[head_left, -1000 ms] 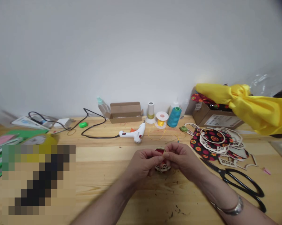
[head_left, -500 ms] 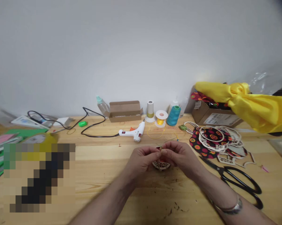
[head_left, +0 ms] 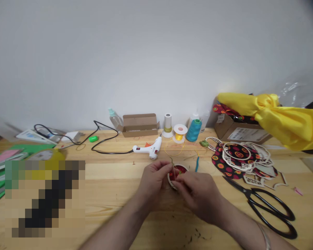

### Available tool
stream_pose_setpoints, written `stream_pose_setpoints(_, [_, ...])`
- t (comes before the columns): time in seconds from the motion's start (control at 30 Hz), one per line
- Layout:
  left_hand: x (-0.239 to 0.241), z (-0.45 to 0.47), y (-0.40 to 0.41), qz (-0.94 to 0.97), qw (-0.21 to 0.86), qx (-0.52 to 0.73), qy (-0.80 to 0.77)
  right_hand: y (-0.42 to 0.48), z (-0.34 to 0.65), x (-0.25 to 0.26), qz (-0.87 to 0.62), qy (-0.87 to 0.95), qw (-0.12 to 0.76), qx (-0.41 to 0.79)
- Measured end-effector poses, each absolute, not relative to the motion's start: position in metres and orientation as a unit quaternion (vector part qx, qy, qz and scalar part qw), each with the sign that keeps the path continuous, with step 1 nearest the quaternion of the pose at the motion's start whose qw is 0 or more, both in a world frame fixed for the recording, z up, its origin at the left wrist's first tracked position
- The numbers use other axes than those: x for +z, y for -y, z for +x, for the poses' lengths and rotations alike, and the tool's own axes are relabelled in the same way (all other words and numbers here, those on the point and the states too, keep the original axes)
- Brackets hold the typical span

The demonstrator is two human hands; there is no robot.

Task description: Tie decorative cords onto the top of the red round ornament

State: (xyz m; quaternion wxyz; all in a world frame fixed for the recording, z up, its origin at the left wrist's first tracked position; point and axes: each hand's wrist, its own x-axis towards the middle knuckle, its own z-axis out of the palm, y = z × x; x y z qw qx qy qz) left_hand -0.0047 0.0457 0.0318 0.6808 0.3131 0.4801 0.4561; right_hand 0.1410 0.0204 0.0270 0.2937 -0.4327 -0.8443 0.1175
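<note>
My left hand (head_left: 154, 180) pinches the left rim of a small round ornament (head_left: 177, 171), a pale wooden fretwork ring around red patterned fabric, held just above the wooden table (head_left: 115, 194). My right hand (head_left: 196, 192) is closed on its lower right edge, fingertips pressed together over the fabric. A thin yellow-green thread rises from the ornament between my two hands. A small blue tool (head_left: 197, 164) lies on the table just beyond my right hand.
A white glue gun (head_left: 148, 149) with black cord lies behind my hands. Thread spools (head_left: 193, 130), a cardboard box (head_left: 139, 124) and a bottle stand by the wall. Fabric rounds and wooden rings (head_left: 239, 156), black scissors (head_left: 271, 208) and yellow cloth (head_left: 278, 116) are at right.
My right hand dropped from the top of the ornament to its lower right side. The ornament turned up so its red face shows. The blue tool is now uncovered.
</note>
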Motion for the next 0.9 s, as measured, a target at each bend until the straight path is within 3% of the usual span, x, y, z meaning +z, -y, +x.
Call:
stream_pose_setpoints(0.1, [0.027,-0.006,-0.047,0.281,0.712,0.461,-0.449,-0.015,0.137,0.018,-0.334,0.911,0.240,-0.021])
stream_pose_setpoints(0.2, [0.023,-0.007,-0.047,0.260,0.741,0.456,-0.419,-0.012,0.136,0.018,-0.281,0.938,0.200,-0.045])
stream_pose_setpoints(0.33, [0.024,-0.006,-0.046,0.250,0.736,0.459,-0.429,-0.016,0.140,0.030,-0.247,0.921,0.290,0.084])
stream_pose_setpoints(0.47, [0.034,-0.001,-0.043,0.258,0.724,0.458,-0.447,-0.029,0.145,0.037,-0.425,0.766,0.423,0.232])
stream_pose_setpoints(0.57, [0.040,0.002,-0.041,0.284,0.716,0.446,-0.456,-0.039,0.146,0.036,-0.539,0.637,0.419,0.359])
stream_pose_setpoints(0.67, [0.040,0.002,-0.040,0.352,0.694,0.434,-0.455,-0.043,0.145,0.034,-0.561,0.558,0.404,0.460])
stream_pose_setpoints(0.9, [0.033,0.001,-0.039,0.402,0.675,0.408,-0.465,-0.043,0.144,0.038,-0.544,0.526,0.415,0.505])
